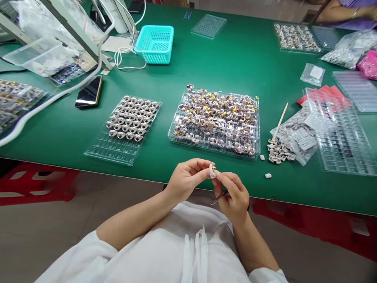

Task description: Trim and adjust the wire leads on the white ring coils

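Observation:
Near the table's front edge, my left hand (pixel 188 179) pinches a small pale curved part (pixel 212 171), shaped like an earbud housing, with a yellow and dark spot on it. My right hand (pixel 234 196) has its fingers closed, with its fingertips against or just beside that part. A thin metal tool, seemingly tweezers (pixel 218 199), sticks out from the right palm. Beyond the hands lies a clear tray (pixel 173 135) heaped with similar parts bearing yellow and red bits. To its left, another clear tray (pixel 110 151) carries rows of pale rounded parts.
Small pale shells (pixel 278 153) lie in a pile at right by a wooden stick (pixel 281 120), plastic bags (pixel 302 137) and an empty-celled tray (pixel 344 137). A turquoise basket (pixel 156 57), a phone (pixel 89 92) and a white cable (pixel 59 94) lie at left. Another person's arm (pixel 338 13) shows far right.

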